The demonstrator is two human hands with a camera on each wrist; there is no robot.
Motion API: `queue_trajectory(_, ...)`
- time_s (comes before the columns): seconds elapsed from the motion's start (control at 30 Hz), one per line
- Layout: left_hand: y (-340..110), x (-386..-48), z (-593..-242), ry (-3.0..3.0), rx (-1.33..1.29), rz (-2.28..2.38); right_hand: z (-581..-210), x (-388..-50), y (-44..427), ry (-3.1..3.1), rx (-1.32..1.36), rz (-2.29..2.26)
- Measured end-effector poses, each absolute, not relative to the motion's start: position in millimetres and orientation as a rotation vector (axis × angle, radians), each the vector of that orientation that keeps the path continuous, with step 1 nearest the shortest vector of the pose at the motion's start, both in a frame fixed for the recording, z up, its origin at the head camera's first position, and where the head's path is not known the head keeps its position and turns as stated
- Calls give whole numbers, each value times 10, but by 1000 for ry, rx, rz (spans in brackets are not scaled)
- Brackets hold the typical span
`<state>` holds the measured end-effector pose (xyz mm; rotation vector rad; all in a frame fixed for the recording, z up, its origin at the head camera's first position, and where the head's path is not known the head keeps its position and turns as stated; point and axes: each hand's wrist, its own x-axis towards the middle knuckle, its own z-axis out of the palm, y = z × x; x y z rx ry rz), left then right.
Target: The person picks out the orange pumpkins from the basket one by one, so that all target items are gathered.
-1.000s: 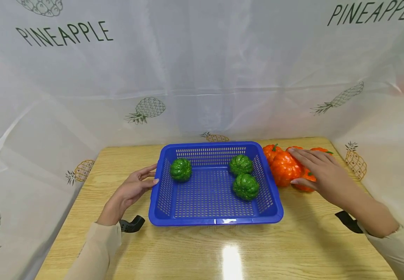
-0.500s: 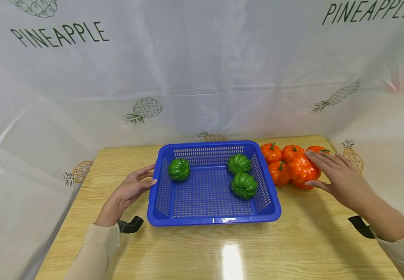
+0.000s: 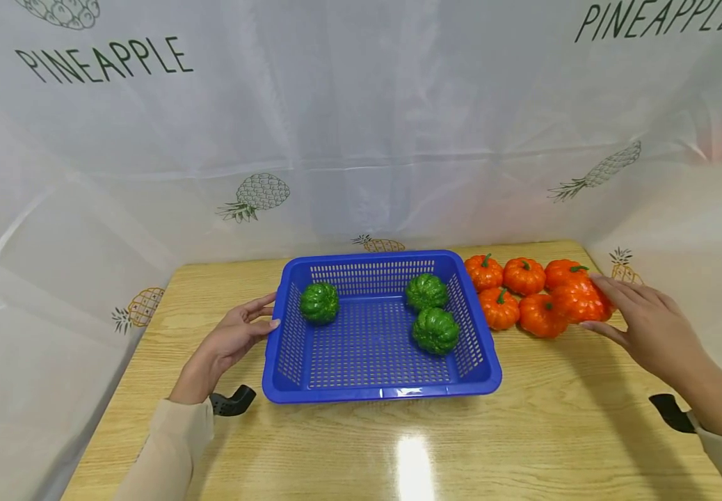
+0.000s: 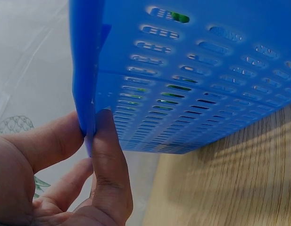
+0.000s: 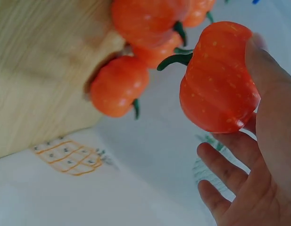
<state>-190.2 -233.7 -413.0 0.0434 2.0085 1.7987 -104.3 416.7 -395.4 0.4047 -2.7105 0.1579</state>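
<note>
In the head view my left hand [image 3: 231, 342] is at the left side of a blue plastic basket [image 3: 381, 395]. The left wrist view shows thumb and finger pinching its rim [image 4: 86, 70]. Three green pumpkins [image 3: 320, 303] sit inside, one at the left and two at the right. My right hand [image 3: 658, 337] grips an orange pumpkin [image 3: 576, 300] between thumb and fingers, above the table's right side. Its green stem [image 5: 176, 60] points away from the palm in the right wrist view. Several more orange pumpkins [image 3: 542, 316] lie in two rows to the basket's right.
The wooden table [image 3: 336, 452] runs back to a white curtain [image 3: 361, 139] printed with pineapples. Black wrist-worn pieces [image 3: 234, 401] stick out near both hands. The basket's right wall stands close beside the nearest orange pumpkins.
My right hand has moved right with the orange pumpkin, from beside the basket to the far end of the rows, uncovering the pumpkins there. My left hand stays on the basket.
</note>
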Motion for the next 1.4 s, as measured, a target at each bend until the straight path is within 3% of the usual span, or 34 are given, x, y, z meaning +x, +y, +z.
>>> queue_trajectory(0.53,-2341,-1884,-4117,2012,31,1810,-4176,-1064,4499,-2826,250,135)
queue_trajectory(1.4,-2314,-1885,-4130,2015,42,1808,-4567,-1234,4583,-2938,282,398)
